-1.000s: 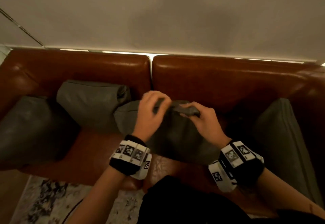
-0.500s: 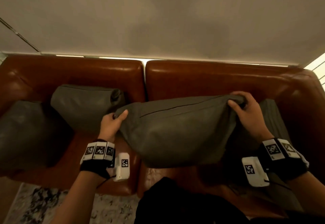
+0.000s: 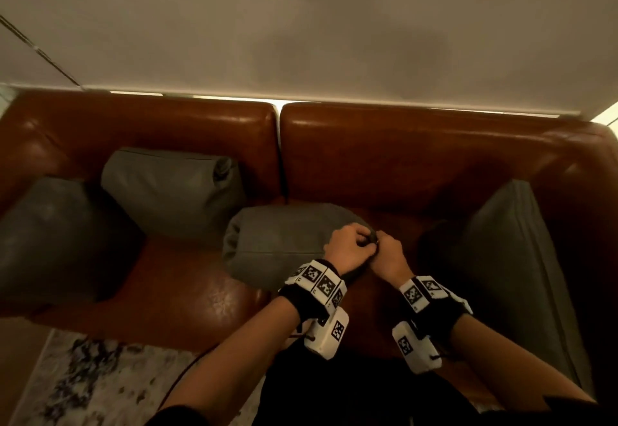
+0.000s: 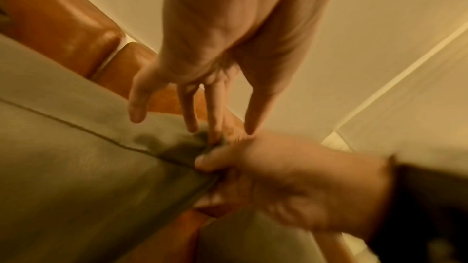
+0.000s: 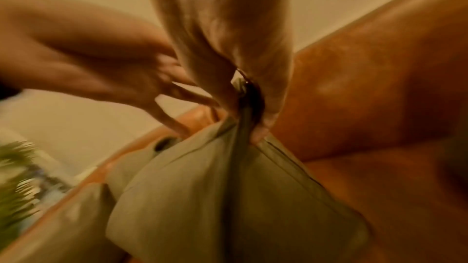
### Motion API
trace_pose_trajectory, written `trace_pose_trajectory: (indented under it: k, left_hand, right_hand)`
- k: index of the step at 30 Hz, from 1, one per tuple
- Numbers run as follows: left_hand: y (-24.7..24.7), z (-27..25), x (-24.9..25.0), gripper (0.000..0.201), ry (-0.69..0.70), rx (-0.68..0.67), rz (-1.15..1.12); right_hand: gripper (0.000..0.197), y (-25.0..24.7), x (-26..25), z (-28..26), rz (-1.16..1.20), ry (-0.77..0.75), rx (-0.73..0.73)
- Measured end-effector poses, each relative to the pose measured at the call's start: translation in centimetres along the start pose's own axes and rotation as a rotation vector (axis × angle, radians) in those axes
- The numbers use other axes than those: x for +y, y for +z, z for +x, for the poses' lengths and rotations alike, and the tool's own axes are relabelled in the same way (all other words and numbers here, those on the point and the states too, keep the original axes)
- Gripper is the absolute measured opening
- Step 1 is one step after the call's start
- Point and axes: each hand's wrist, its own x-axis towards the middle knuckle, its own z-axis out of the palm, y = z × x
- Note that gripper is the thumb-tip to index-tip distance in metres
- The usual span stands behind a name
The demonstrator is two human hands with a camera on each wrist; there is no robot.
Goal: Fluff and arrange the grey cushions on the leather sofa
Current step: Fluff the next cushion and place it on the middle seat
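Grey cushion (image 3: 281,245) lying on the seat of the leather sofa (image 3: 384,158), just right of the gap between the two back sections, its right-hand corner bunched up; soft and slack by the look of it, cloth gathering into folds where gripped, filling sagging away below the corner in the right wrist view; probably light, not slippery, nothing fragile about it. Seam, perhaps a zip, running along the edge into the gathered corner; too blurred to say which. Best taken by two opposite corners or edges for shaking, then patted on the broad faces; a single-corner hold likely to let the filling slump to one end.

Right hand (image 3: 388,255) pinching the bunched corner between thumb and curled fingers. Left hand (image 3: 349,251) just beside it, touching; knuckles bent over the corner in the head view, yet fingers (image 4: 188,111) long and spread in the left wrist view, tips on the cloth; firm grip or mere touch not possible to tell.

Further out: second cushion (image 3: 170,188) leaning against the left back section; third cushion (image 3: 57,238) at the left arm; fourth cushion (image 3: 515,268) standing on edge at the right arm. Patterned rug (image 3: 87,378) on the floor in front.
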Motion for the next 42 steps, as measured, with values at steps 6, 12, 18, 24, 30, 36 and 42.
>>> trace_pose_trajectory:
  k: [6, 12, 18, 24, 30, 36, 42]
  left_hand:
    - [-6.3, -1.3, -7.5, 0.023, -0.006, 0.415, 0.005]
    - [-6.6, -2.0, -16.9, 0.031, -0.207, 0.213, 0.206]
    - [-4.7, -0.1, -15.4, 0.04, -0.255, 0.353, 0.289]
    - [-6.1, 1.0, -15.6, 0.026, -0.26, 0.294, 0.538]
    - [-5.9, -0.8, -18.8, 0.01, -0.079, 0.658, -0.133]
    - [-6.1, -2.7, -18.7, 0.018, -0.313, 0.341, -0.646]
    - [-7.8, -1.4, -18.2, 0.025, -0.09, 0.355, 0.206]
  right_hand:
    - [0.018, -2.8, 2.4, 1.9, 0.318, 0.122, -0.03]
    - [0.017, -6.2, 6.8, 2.5, 0.423, 0.322, 0.068]
    - [0.026, -5.7, 7.0, 2.8, 0.341, 0.283, 0.072]
    - [0.03, -5.3, 6.7, 2.5, 0.41, 0.277, 0.063]
    - [0.038, -6.8, 9.2, 0.9, 0.732, 0.361, 0.131]
    - [0.036, -6.7, 11.1, 0.2, 0.77, 0.472, 0.092]
    - [0.043, -5.9, 10.6, 0.4, 0.783, 0.47, 0.101]
